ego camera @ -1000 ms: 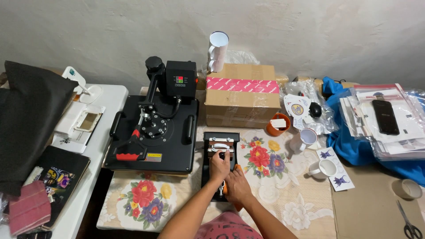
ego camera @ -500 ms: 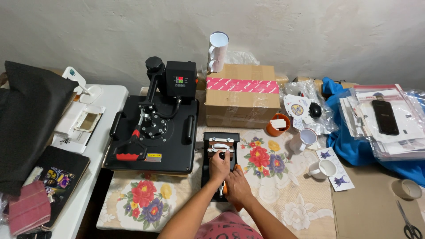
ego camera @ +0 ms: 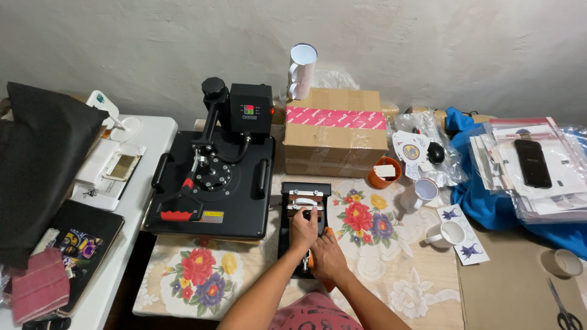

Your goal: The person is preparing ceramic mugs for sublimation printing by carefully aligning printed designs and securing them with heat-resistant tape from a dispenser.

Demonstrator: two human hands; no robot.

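Mug press (ego camera: 304, 211) sits just right of the big black heat press (ego camera: 211, 183) — left hand (ego camera: 304, 228) closed around the mug clamped in it, right hand (ego camera: 328, 255) gripping the orange-tipped lever (ego camera: 311, 260) nearest the person. Seating step, by the look; next calls for a firm, steady lever swing.

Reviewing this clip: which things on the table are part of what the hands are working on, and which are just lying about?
In use:
- small black mug press
- left hand on its top
- right hand at its orange handle

Lying about:
- large flat heat press
- taped cardboard box
- two white mugs
- tape roll
- scissors
- black phone
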